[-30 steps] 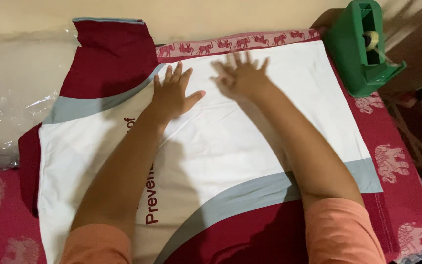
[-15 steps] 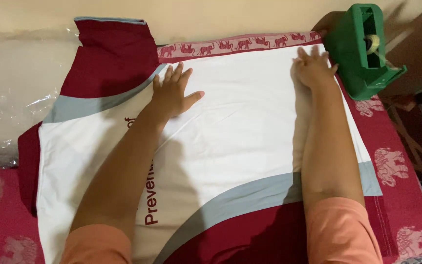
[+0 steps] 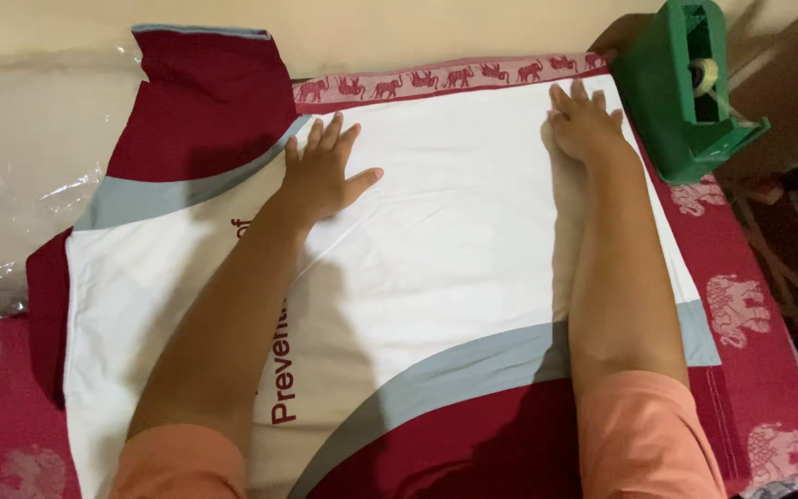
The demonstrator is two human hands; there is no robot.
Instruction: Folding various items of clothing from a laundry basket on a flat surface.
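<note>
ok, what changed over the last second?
The right hand slid flat across the white, maroon and grey shirt from beside the left hand out to its right edge, near the green tape dispenser. Nothing was grasped or released. The left hand, shirt and dispenser stayed put.

Red elephant-print bedspread [image 3: 768, 388], beige wall [image 3: 417, 28]
</note>
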